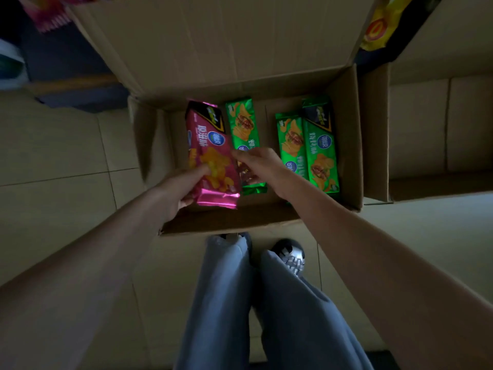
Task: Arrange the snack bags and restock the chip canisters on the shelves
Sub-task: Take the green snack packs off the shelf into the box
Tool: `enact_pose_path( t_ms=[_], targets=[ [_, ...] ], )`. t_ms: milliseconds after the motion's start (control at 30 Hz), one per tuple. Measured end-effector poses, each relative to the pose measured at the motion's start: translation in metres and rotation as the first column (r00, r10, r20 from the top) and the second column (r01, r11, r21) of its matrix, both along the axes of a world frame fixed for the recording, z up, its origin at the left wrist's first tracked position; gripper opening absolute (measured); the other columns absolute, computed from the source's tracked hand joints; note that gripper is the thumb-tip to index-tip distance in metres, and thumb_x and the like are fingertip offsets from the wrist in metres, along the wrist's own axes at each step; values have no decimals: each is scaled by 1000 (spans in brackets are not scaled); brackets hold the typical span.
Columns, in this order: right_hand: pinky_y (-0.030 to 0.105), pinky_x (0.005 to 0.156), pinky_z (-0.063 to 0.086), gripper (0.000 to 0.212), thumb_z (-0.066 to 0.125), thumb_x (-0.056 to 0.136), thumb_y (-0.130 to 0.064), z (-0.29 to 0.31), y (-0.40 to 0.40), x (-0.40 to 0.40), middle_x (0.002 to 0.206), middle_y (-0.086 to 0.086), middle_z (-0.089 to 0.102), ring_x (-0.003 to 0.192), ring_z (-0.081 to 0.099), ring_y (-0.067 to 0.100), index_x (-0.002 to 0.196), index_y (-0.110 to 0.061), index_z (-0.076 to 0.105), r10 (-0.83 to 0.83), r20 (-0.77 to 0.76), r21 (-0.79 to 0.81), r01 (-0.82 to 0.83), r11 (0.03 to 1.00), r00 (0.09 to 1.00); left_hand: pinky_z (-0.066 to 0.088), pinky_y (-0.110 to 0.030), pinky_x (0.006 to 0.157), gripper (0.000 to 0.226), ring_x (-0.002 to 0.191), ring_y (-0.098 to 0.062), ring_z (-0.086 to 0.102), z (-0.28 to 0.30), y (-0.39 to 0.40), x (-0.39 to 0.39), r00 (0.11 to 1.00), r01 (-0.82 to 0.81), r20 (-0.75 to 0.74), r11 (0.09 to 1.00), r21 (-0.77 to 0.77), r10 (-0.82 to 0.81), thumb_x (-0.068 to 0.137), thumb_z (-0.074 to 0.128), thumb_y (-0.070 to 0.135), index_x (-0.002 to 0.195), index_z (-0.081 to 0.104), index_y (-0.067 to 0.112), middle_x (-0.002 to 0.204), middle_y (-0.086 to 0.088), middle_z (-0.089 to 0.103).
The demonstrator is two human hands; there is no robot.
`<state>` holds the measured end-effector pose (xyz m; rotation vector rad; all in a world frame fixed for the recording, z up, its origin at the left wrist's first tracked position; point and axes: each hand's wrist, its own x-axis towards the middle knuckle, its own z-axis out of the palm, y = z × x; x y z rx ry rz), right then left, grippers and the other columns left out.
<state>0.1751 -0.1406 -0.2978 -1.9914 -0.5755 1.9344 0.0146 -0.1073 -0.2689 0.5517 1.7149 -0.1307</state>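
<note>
At frame centre the left hand (184, 188) is gripping the pink snack bag (210, 156) clear of the cardboard box (349, 134), likely freeing the right hand (256, 161), whose curled fingers are pinching a green snack bag (242, 124)

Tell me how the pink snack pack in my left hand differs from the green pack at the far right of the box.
The pink pack is magenta with yellow chips pictured; the far-right green pack is green with a burger pictured. The pink pack is gripped by the left hand above the cardboard box; the green one sits untouched inside it. Both are long, narrow foil packs with a black corner panel.
</note>
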Motion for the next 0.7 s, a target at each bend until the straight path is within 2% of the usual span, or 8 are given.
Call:
enact_pose_path(
  t_ms=[67, 133, 200, 267, 400, 533, 633, 700],
  targets=[
    [35, 69, 50, 28, 61, 87, -37, -22, -10, 5, 91, 17, 65, 83, 62, 27, 80, -10, 61, 175, 239, -35, -171, 985, 955, 39, -26, 75, 29, 90, -14, 55, -10, -2, -15, 998, -45, -30, 998, 36, 47, 83, 66, 28, 108, 57, 17, 100, -1, 61],
    [34, 70, 46, 45, 66, 81, -42, -45, -20, 9, 107, 19, 62, 100, 59, 31, 106, -6, 58, 363, 411, -121, -344, 931, 836, 38, -32, 83, 46, 107, -19, 53, -25, -6, -28, 996, -62, -53, 995, 79, 67, 83, 67, 30, 125, 52, 19, 115, -2, 58],
    [40, 88, 44, 82, 71, 76, -47, -69, -25, 6, 129, 20, 49, 120, 48, 35, 135, -4, 33, 446, 447, -203, -398, 895, 776, 38, -33, 85, 51, 113, -21, 51, -43, -10, -36, 996, -65, -60, 993, 103, 72, 83, 66, 32, 129, 49, 21, 119, -1, 56],
    [44, 98, 40, 103, 73, 74, -48, -91, -23, -6, 142, 20, 35, 129, 39, 37, 145, -7, 11, 481, 458, -245, -414, 877, 747, 39, -31, 82, 51, 106, -19, 55, -64, -12, -41, 995, -80, -55, 993, 89, 85, 83, 67, 33, 129, 49, 19, 119, -2, 58],
    [45, 100, 38, 112, 72, 80, -35, -139, -13, -40, 152, 17, 14, 133, 34, 37, 147, -6, -12, 475, 514, -295, -373, 880, 714, 46, -28, 77, 52, 95, -16, 60, -104, -13, -48, 996, -76, -39, 995, 57, 79, 81, 68, 35, 126, 52, 14, 116, -5, 63],
    [44, 100, 38, 112, 75, 77, -34, -138, -12, -40, 151, 15, 14, 133, 32, 37, 147, -4, -7, 451, 563, -313, -326, 892, 693, 46, -30, 80, 50, 98, -18, 60, -101, -18, -52, 999, -34, -14, 996, 84, 36, 84, 65, 36, 127, 51, 14, 117, -6, 63],
    [40, 100, 37, 98, 72, 76, -42, -79, -9, -14, 145, 15, 25, 132, 33, 36, 144, -5, 13, 484, 580, -286, -392, 874, 655, 48, -29, 68, 49, 84, -17, 60, -57, -17, -52, 1000, 10, -17, 995, 99, -9, 85, 62, 27, 128, 49, 8, 114, -13, 63],
    [39, 98, 38, 89, 67, 77, -52, -13, 0, 3, 143, 15, 29, 132, 32, 35, 141, -6, 25, 582, 586, -299, -517, 802, 564, 45, -26, 61, 40, 77, -17, 56, -5, -17, -47, 993, 113, -26, 992, 63, -111, 87, 58, 25, 121, 52, 5, 93, -10, 61]
  ],
)
